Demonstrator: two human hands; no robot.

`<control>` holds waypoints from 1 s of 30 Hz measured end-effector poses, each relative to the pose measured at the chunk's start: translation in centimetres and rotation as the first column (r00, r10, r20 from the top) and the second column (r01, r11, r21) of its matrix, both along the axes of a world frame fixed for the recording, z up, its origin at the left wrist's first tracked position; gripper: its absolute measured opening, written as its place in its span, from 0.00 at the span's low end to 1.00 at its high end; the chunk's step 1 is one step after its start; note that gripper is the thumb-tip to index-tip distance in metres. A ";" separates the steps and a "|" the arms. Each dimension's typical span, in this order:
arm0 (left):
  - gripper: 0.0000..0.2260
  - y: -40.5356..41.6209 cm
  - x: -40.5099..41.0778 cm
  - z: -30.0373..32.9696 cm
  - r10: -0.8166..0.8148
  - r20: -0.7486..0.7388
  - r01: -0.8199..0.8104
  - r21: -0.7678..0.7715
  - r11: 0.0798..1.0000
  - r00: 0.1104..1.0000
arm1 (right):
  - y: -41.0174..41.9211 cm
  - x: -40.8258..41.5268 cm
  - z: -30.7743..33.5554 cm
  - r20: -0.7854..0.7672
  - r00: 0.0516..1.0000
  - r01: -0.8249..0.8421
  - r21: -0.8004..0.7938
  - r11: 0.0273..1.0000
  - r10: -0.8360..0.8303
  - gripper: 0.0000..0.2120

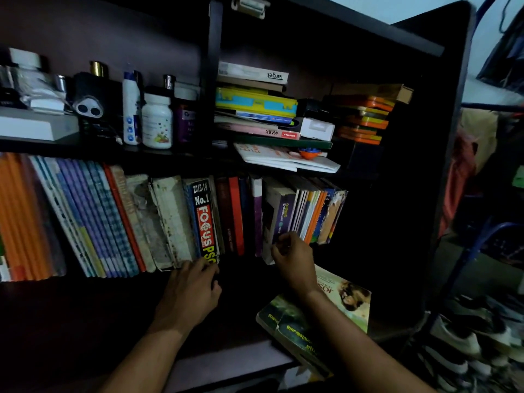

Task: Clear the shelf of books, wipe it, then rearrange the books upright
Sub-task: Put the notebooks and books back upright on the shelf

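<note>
A row of upright and leaning books [119, 219] fills the dark lower shelf [85, 302]. My left hand [191, 290] rests on the shelf with its fingertips touching the foot of a thick black "FOCUS PSC" book [204, 222]. My right hand [293, 258] pinches the lower edge of a purple-spined book [279, 219] in the right-hand group of upright books [314, 214]. A green paperback [317, 319] lies flat on the shelf under my right forearm.
The upper shelf holds bottles [157, 120] and small items on the left. On its right sit flat stacks of books [255, 106] and orange boxes [365, 120]. A dark side panel [448, 165] bounds the shelf at right. Shoes [476, 344] lie beyond it.
</note>
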State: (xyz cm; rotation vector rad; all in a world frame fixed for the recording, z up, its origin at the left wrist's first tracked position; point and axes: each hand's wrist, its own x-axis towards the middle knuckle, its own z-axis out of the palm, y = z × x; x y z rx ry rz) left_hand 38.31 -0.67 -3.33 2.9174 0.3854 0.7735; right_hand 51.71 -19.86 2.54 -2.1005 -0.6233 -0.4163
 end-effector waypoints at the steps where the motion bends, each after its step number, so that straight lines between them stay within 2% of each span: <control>1: 0.18 0.0 0.1 0.0 -0.001 0.004 0.001 0.001 1.000 1.000 | 0.3 -0.1 0.2 -0.016 0.999 -0.038 -0.054 0.998 0.037 0.10; 4: 0.19 0.0 0.2 0.1 -0.004 0.008 0.004 0.004 1.000 1.000 | 1.5 0.0 0.2 -0.162 0.974 -0.193 -0.251 0.948 0.156 0.28; 6: 0.20 0.0 0.2 0.0 -0.005 0.017 0.005 0.011 1.000 1.000 | 2.6 -0.1 0.5 -0.221 0.958 -0.245 -0.284 0.927 0.185 0.32; 11: 0.21 0.1 0.1 0.2 -0.020 0.000 0.020 -0.004 1.000 1.000 | 4.1 -0.5 1.1 -0.277 0.954 -0.179 -0.229 0.957 0.112 0.33; 14: 0.21 0.0 -0.1 0.7 -0.064 -0.003 0.064 -0.016 0.998 0.998 | 3.1 -1.4 1.2 -0.280 0.945 -0.217 -0.144 0.966 0.171 0.30; 16: 0.21 -0.3 -0.4 1.2 -0.135 0.001 0.135 -0.045 0.990 0.991 | 1.3 -2.5 1.8 -0.284 0.947 -0.206 -0.168 0.964 0.153 0.26; 18: 0.21 -0.7 -0.9 1.6 -0.211 0.035 0.213 -0.071 0.974 0.977 | -1.7 -3.0 2.1 -0.191 0.981 -0.085 -0.258 0.962 0.036 0.21; 20: 0.22 -1.2 -1.4 2.1 -0.261 0.036 0.263 -0.080 0.961 0.965 | -6.2 -3.0 1.7 -0.048 0.983 0.144 -0.389 0.910 -0.176 0.21; 21: 0.24 -1.5 -1.7 2.3 -0.277 0.022 0.277 -0.087 0.957 0.961 | -8.8 -3.3 1.4 -0.042 0.952 0.252 -0.452 0.856 -0.302 0.23; 23: 0.28 -1.7 -1.9 2.6 -0.287 -0.007 0.285 -0.108 0.953 0.958 | -12.9 -4.0 0.5 -0.175 0.858 0.343 -0.506 0.792 -0.483 0.32; 24: 0.31 -1.9 -2.1 2.7 -0.290 -0.024 0.286 -0.120 0.951 0.957 | -14.1 -4.4 -0.2 -0.243 0.824 0.344 -0.505 0.792 -0.513 0.36; 26: 0.38 -2.1 -2.4 3.2 -0.309 -0.061 0.301 -0.120 0.946 0.949 | -14.1 -5.0 -1.5 -0.286 0.814 0.347 -0.458 0.819 -0.505 0.41; 30: 0.43 -2.3 -2.9 3.7 -0.375 -0.130 0.365 -0.091 0.926 0.918 | -9.1 -6.1 -2.4 -0.263 0.781 0.451 -0.391 0.802 -0.567 0.30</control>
